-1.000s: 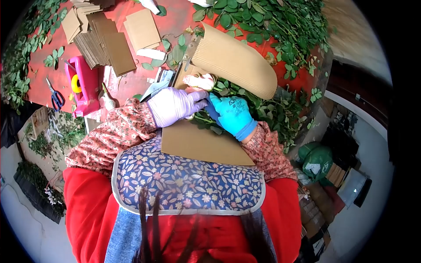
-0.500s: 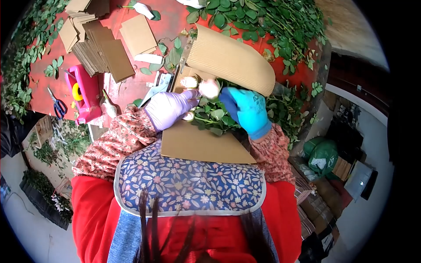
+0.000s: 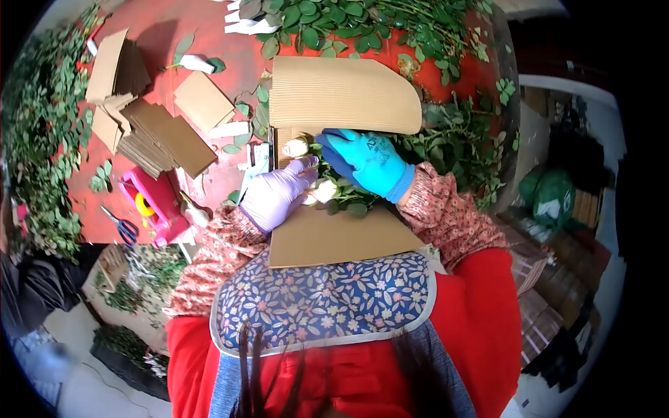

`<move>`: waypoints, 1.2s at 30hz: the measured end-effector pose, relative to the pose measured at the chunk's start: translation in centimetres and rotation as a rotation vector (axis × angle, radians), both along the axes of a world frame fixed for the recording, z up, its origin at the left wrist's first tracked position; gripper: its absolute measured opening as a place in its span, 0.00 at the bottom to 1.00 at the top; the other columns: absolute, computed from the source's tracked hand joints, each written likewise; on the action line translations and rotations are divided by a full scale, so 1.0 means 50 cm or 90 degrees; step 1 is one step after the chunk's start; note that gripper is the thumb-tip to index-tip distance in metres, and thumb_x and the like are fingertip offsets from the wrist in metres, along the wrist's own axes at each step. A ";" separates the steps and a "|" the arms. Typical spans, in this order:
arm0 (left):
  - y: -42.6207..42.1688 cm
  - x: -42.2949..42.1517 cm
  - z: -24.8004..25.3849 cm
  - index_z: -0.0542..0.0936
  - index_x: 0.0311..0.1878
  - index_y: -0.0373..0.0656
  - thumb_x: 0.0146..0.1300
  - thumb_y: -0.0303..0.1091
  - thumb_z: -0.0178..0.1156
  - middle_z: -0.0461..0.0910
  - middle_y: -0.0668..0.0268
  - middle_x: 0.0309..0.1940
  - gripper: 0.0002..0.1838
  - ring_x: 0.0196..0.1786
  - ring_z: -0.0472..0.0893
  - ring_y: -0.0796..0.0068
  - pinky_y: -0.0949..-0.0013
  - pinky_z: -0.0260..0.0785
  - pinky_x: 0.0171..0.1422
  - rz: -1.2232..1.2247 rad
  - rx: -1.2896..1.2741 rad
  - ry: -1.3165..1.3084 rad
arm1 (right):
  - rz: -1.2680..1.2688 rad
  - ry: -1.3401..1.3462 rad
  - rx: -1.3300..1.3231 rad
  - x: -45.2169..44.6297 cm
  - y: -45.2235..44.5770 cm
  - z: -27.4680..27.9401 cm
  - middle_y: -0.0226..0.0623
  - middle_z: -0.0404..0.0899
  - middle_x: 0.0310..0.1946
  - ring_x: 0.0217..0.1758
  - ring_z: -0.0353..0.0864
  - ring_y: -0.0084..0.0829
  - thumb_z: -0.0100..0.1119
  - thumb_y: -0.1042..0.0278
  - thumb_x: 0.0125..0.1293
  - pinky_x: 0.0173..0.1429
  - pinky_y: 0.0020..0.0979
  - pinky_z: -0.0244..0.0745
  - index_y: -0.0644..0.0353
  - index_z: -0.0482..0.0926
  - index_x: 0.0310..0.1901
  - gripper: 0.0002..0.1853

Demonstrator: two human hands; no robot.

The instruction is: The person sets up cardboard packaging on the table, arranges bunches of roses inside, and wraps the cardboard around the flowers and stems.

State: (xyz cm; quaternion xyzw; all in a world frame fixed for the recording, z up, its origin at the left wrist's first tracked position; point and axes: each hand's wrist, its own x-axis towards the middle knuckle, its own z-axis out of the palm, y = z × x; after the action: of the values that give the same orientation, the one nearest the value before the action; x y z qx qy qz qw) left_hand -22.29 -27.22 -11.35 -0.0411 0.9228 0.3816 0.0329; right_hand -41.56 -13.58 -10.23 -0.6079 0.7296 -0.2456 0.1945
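Rose blooms, mid-frame on the cardboard: an upper pale bloom point(image 3: 296, 146) left of centre, a lower pale bloom point(image 3: 325, 190) just below and right of it. Green leaves point(image 3: 357, 207) show by the lower one; most stems are hidden.

Left hand point(image 3: 279, 195), purple glove: fingers bent at the blooms, fingertips between upper and lower heads; can't tell if gripping or only steadying. Right hand point(image 3: 366, 160), blue glove: just right of the upper bloom, thumb and fingers bunched together over the stem area; contact hidden, so can't tell if it's clasping a stem.

Handling, my judgement: guide by the stems, not the petals; light fingertips on the heads, since petals probably bruise easily. Line the heads up near the board's left edge, stems running right, leaves tucked flat. One hand should steady the placed blooms while the other adjusts.

Around that: smooth cardboard flap point(image 3: 334, 240) below the hands, ribbed cardboard flap point(image 3: 341, 94) above. Best not to lean on the lower flap; a crease looks likely.

Farther out: metal tool point(image 3: 259, 159), partly covered, just above the left glove; pink tape dispenser point(image 3: 157, 209) and scissors point(image 3: 125, 230) left; cardboard stack point(image 3: 164, 136) upper left; leafy stems point(image 3: 369, 21) top, on the red table point(image 3: 244, 76).
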 end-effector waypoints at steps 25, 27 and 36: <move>0.001 0.010 -0.006 0.80 0.57 0.53 0.54 0.30 0.67 0.78 0.61 0.60 0.24 0.35 0.86 0.63 0.65 0.78 0.35 -0.037 -0.129 -0.073 | 0.095 0.415 0.082 0.025 -0.012 -0.076 0.37 0.79 0.31 0.30 0.82 0.34 0.55 0.68 0.61 0.30 0.36 0.75 0.62 0.79 0.43 0.11; -0.003 0.016 -0.024 0.81 0.57 0.52 0.54 0.28 0.67 0.78 0.59 0.61 0.23 0.37 0.86 0.61 0.65 0.79 0.38 -0.026 -0.086 -0.042 | 0.159 0.422 0.149 0.021 -0.010 -0.073 0.41 0.78 0.40 0.28 0.82 0.34 0.52 0.66 0.63 0.27 0.37 0.75 0.63 0.75 0.55 0.20; -0.008 -0.020 -0.026 0.80 0.58 0.46 0.57 0.26 0.68 0.73 0.52 0.63 0.23 0.53 0.83 0.57 0.64 0.78 0.52 0.076 0.113 -0.005 | 0.155 0.369 0.118 0.019 -0.005 -0.080 0.41 0.79 0.40 0.31 0.82 0.33 0.51 0.66 0.63 0.33 0.36 0.76 0.63 0.73 0.55 0.19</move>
State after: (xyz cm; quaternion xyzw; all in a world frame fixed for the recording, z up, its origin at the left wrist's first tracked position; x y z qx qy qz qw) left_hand -23.31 -27.62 -12.68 -0.0943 0.8812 0.4629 0.0169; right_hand -40.59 -13.83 -14.23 -0.7153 0.6955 0.0304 0.0610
